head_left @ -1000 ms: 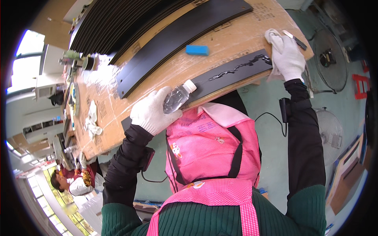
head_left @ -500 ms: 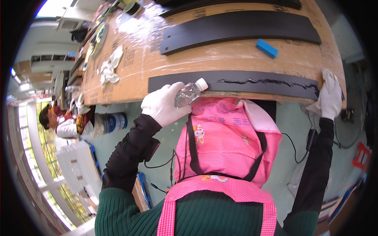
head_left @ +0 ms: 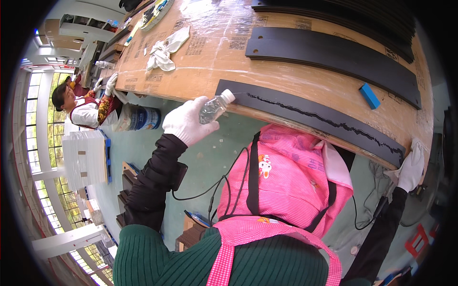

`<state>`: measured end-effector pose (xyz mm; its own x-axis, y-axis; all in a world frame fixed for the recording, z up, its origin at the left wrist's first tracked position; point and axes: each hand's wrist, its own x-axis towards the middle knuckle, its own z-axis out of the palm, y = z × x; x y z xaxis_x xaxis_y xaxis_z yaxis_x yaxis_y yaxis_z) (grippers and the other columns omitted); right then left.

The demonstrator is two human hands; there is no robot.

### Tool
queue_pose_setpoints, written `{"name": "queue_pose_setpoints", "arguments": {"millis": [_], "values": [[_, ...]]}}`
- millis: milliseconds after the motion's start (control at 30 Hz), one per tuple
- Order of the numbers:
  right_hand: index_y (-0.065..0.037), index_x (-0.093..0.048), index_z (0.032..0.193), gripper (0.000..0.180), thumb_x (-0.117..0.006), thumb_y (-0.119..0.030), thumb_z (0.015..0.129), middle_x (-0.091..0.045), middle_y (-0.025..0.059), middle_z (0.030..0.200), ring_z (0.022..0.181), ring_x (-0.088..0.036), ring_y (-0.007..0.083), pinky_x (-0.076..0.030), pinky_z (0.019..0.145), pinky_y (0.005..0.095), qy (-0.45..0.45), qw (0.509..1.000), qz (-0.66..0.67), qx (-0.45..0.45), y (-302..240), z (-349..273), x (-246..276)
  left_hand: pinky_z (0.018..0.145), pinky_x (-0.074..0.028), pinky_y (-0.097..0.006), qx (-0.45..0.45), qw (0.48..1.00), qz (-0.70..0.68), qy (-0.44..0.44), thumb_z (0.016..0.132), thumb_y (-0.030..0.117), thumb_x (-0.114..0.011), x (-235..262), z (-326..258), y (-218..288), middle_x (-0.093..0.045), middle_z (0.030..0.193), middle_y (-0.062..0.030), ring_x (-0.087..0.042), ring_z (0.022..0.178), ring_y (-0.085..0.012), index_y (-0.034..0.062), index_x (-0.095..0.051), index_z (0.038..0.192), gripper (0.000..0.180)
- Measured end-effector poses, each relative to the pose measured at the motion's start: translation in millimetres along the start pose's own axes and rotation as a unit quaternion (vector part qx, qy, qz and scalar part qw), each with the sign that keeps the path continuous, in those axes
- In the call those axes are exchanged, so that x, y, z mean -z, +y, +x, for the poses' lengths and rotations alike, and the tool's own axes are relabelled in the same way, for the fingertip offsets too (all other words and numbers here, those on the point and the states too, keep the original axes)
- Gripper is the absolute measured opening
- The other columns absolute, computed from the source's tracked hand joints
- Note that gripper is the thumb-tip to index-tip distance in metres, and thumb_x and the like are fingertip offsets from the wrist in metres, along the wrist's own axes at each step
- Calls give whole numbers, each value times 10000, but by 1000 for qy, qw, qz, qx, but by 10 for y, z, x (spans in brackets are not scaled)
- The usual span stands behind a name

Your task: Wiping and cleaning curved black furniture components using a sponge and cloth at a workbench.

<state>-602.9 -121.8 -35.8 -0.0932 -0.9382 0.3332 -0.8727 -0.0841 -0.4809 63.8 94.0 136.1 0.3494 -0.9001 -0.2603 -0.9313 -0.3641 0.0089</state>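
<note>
My left hand (head_left: 183,122), in a white glove, is wrapped round a small clear plastic bottle (head_left: 213,109). The bottle tilts with its white cap (head_left: 228,96) close to the left end of a long dark board (head_left: 305,107) on the near table edge. A thin stream seems to run from the cap. Along the board lies an uneven line of glossy wet liquid (head_left: 310,114), reaching almost to its right end. At that end is my gloved right hand (head_left: 411,169), closed on what looks like a white cloth (head_left: 392,175); its fingertips are hard to make out.
A blue block (head_left: 369,96) lies behind the board, near stacked dark boards (head_left: 329,59). A crumpled white cloth (head_left: 164,51) is on the wrapped cardboard tabletop (head_left: 205,71). To the left, a co-worker (head_left: 86,107) stands by a bucket (head_left: 143,117). Cables (head_left: 214,183) hang beside my apron.
My left hand has carried the bottle left along the board, and the wet line now stretches farther left. My right hand stays at the right end. The whole view has turned.
</note>
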Motion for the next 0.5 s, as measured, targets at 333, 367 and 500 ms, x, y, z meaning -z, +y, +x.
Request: {"name": "queue_pose_setpoints", "arguments": {"millis": [333,367,500], "values": [[4,-612,1418,439,-639,-216,1038,-700,191,1365,1270,-665,313,-478,1091,387,5,997,-48,-63,174,-9,5,940,-581,-438,61,998,-17,8,776,468,-854,-4,9,-322,-746,1202,-169,-730,1108,-343,84,-624,1390,760],[6,-613,1418,446,-644,-222,1035,-698,197,1366,1271,-664,320,-477,1092,390,2,998,-41,-49,174,1,9,907,-588,-456,15,997,-34,61,777,467,-845,-41,17,-251,-749,1160,-162,-730,1079,-353,106,-647,1336,694],[8,-614,1420,472,-665,-245,1024,-693,216,1363,1272,-657,350,-477,1090,400,16,997,-60,-37,152,-21,19,916,-588,-459,-27,997,-70,7,772,440,-836,-73,124,233,-746,1166,-183,-735,1068,-357,122,-636,1372,708]]}}
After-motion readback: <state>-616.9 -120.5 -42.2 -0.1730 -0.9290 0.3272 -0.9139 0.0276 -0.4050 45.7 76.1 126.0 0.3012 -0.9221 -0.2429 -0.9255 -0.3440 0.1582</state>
